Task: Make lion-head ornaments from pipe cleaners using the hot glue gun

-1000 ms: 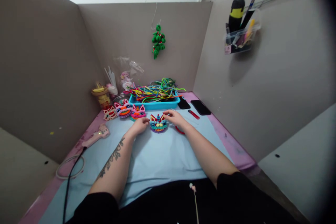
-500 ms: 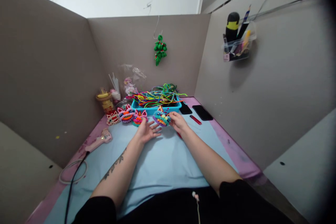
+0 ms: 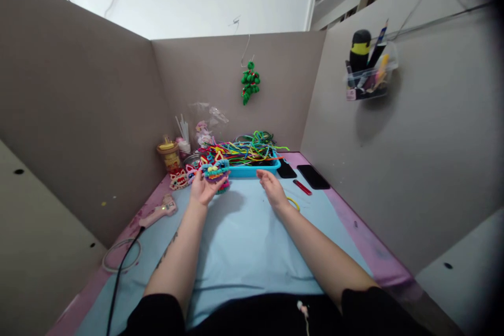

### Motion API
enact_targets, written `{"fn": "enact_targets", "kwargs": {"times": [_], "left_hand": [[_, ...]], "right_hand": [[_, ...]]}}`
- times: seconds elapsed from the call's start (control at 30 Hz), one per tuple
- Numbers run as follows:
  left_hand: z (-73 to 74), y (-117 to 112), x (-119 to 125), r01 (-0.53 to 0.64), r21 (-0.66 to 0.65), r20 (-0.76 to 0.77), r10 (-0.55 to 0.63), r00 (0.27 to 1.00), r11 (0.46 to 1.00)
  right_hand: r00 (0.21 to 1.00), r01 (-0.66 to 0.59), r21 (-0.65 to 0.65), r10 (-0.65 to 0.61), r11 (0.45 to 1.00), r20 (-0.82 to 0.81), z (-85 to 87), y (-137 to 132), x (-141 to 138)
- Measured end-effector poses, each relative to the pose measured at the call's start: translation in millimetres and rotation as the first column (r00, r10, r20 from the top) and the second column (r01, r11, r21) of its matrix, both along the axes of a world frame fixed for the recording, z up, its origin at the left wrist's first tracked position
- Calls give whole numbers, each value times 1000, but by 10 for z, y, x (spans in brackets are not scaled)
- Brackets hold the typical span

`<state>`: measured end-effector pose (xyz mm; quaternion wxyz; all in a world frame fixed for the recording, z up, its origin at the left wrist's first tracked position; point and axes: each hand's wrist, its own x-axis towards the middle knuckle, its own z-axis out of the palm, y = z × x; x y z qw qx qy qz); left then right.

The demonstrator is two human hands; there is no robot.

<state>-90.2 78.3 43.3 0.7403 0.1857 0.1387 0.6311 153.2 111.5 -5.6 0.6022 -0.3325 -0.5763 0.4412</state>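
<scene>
A teal animal head [image 3: 216,169] made of fuzzy pipe cleaners, with pointed ears and orange and yellow trim, is held up in my left hand [image 3: 202,189]. My fingers wrap its left side and underside. Close behind it, other pipe-cleaner heads stand on the cloth, mostly hidden by it and by my hand. A red and cream head [image 3: 179,180] shows to the left. My right hand [image 3: 271,189] hovers over the cloth in front of the blue tray [image 3: 254,172], its fingers stretched out and holding nothing.
Colourful pipe cleaners [image 3: 252,151] fill the tray. Right of it lie two dark phones [image 3: 314,176] and a red penknife-like tool [image 3: 302,187]. A yellow loop [image 3: 293,203] peeks out by my right wrist. A pink glue gun [image 3: 160,211] with a black cord lies left.
The teal head has gone from my right hand to my left and moved leftward. My right hand has let go and its fingers have straightened. The view has shifted slightly.
</scene>
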Motion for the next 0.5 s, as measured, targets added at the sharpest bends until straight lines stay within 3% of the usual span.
{"fn": "enact_targets", "kwargs": {"times": [0.13, 0.3, 0.4, 0.5], "left_hand": [[53, -26, -338, -115, 27, -14, 116, 993, 993], [45, -48, -362, -247, 116, 41, 244, 969, 962], [53, -71, -238, -228, 149, 47, 223, 974, 962], [30, -91, -64, -95, 134, -7, 97, 995, 986]], "right_hand": [[997, 17, -4, -16, 1000, 72, 19, -62, -7], [985, -21, 28, 15, 999, 174, 15, -125, -17], [974, -39, 49, 27, 998, 223, -13, -147, -48], [968, -75, 40, 63, 996, 245, -4, -193, -105]]}}
